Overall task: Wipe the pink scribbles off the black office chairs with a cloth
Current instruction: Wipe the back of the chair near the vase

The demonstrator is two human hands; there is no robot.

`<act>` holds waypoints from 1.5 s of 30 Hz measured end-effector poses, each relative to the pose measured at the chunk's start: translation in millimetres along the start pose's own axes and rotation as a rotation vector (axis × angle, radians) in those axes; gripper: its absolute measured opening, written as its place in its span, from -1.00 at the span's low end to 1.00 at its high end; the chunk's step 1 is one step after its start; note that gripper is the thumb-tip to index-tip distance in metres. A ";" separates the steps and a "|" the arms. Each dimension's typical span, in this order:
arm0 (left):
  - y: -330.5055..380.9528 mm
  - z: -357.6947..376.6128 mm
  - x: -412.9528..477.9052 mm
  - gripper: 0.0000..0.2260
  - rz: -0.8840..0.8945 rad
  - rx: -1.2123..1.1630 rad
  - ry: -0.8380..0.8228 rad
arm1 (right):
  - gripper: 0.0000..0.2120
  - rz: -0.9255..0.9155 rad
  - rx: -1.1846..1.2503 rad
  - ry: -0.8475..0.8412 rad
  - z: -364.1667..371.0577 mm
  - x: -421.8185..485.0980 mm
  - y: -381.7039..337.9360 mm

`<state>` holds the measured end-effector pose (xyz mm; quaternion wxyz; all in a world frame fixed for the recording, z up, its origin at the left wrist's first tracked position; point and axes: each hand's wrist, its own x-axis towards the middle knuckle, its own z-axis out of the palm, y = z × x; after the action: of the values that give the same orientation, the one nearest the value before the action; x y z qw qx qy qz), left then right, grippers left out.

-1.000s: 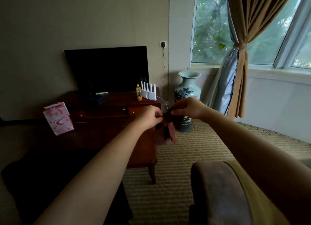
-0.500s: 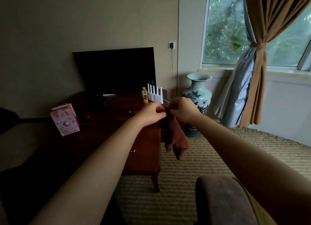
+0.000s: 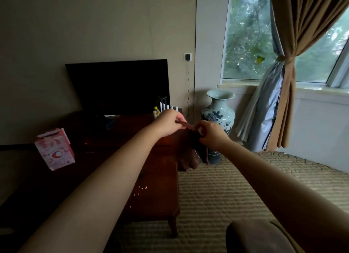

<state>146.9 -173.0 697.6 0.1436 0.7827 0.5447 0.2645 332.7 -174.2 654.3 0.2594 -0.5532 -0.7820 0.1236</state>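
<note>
I judge the task barely started: nothing is wiped yet, and I cannot make out any black chair with pink scribbles in my view, so all the cleaning is left. My left hand (image 3: 170, 123) pinches the top edge of the dark red cloth (image 3: 188, 159), which hangs in the air in front of the wooden counter (image 3: 160, 192). My right hand (image 3: 212, 135) grips the same edge just beside it. Compared with 0.5 s ago, my 2 hands have drawn slightly apart, stretching a short strip of cloth between them, and the right sits lower.
</note>
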 end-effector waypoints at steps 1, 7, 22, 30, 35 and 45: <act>-3.4 -8.0 5.7 -0.90 0.009 -0.008 0.012 | -0.72 0.023 0.014 -0.007 4.2 6.1 1.0; -45.5 -47.8 25.9 -0.91 -0.033 0.029 0.043 | -0.83 0.102 -0.027 -0.029 36.9 33.3 8.8; -129.7 -52.0 40.7 -0.89 -0.294 -0.082 0.013 | -0.76 0.013 -0.127 -0.226 17.0 107.3 27.5; -142.8 -54.4 53.7 -0.83 -0.369 -0.064 0.033 | -0.80 0.134 0.296 -0.092 0.6 130.2 39.4; -136.2 -48.5 58.1 -0.88 -0.396 -0.249 0.061 | -0.86 0.173 0.573 -0.008 -3.2 132.0 46.5; -137.2 -42.7 74.6 -0.81 -0.394 -0.182 0.237 | -0.54 0.133 0.432 -0.045 -4.7 154.3 74.8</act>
<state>35.8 -56.2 681.4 0.1972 0.6089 0.6738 0.3693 356.0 -4.5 663.8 0.3455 -0.5321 -0.7049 0.3171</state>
